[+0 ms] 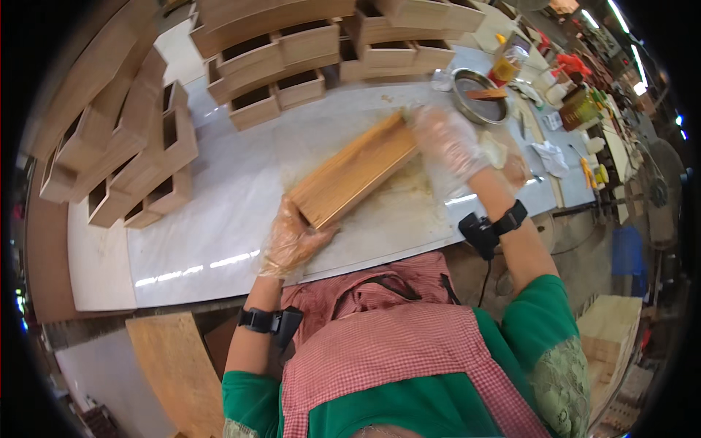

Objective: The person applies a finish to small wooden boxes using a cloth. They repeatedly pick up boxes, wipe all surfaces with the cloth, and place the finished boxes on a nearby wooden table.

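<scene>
A long wooden box (358, 171), honey brown and glossy, is tilted diagonally over the table, its far end up to the right. My left hand (288, 237), in a clear plastic glove, is closed around the near left end, thumb along the lower edge. At the far right end is my right hand (445, 142), also in a clear glove. Motion smears its fingers, so whether it grips the box or holds anything cannot be made out. Yellowish-brown smears mark the white tabletop (212, 241) around the box.
Stacks of pale unfinished drawers stand at the back (281, 58) and on the left (124, 157). Beyond my right hand is a round metal bowl (480, 95) with a brown wooden piece across it. Bottles, a jar (509, 66) and a crumpled white cloth (551, 158) crowd the right end.
</scene>
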A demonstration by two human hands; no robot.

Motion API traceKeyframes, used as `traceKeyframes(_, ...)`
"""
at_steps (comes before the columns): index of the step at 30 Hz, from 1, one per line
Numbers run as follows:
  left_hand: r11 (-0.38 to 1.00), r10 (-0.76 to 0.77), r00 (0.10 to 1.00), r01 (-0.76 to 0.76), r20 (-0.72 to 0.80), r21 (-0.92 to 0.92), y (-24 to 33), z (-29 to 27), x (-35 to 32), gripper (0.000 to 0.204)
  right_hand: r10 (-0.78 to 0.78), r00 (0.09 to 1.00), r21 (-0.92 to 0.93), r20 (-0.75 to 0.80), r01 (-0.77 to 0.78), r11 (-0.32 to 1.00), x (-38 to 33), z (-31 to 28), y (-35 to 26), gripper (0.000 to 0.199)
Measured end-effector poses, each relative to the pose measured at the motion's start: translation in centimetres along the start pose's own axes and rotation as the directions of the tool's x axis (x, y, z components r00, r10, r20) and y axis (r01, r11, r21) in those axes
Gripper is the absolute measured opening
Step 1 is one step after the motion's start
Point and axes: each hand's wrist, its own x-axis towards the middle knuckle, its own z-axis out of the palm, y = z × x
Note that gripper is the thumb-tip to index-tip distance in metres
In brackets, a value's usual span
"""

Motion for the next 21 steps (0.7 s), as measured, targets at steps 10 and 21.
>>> traceKeyframes(10,0.996,-0.031,0.998,0.027,0.055,0.083,-0.3,-0.5,-0.2,0.085,-0.378,0.918,0.458,0.120,0.287,0.841,4.1,-5.5,-12.5,0.019)
traceKeyframes(21,0.994,-0.054,0.989,0.040,0.139,0.101,-2.8,0.1,-0.5,0.086,-0.164,0.965,0.493,-0.203,0.245,0.834,-2.0,-2.1,-17.1,0.035)
